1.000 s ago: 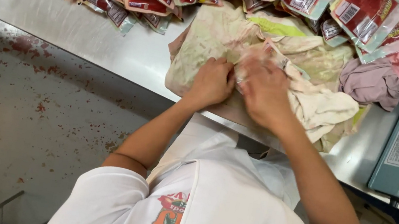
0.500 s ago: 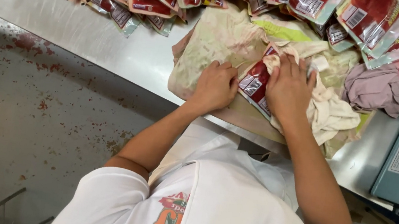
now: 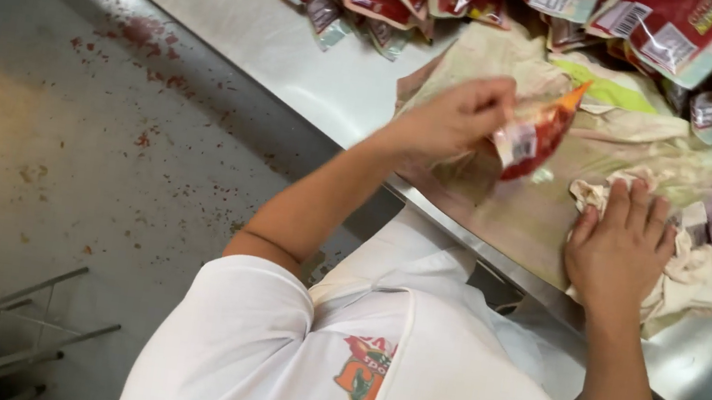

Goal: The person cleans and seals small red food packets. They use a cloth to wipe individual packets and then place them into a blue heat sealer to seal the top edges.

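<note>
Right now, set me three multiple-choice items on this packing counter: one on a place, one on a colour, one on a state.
1. Where does the right hand rest?
A. on the crumpled cream cloth
B. on the floor
C. on the blue box

2. What colour is the filling of the sealed packet that the left hand holds?
A. green
B. red
C. black

3. How is that packet placed?
A. flat under the cloth
B. buried in the pile of packets
C. lifted above the stained cloth pad on the steel counter

Answers: 1 A, the palm lies flat on the cloth, fingers spread. 2 B, red shows through the clear wrap. 3 C, the fingers pinch it up off the pad.
</note>
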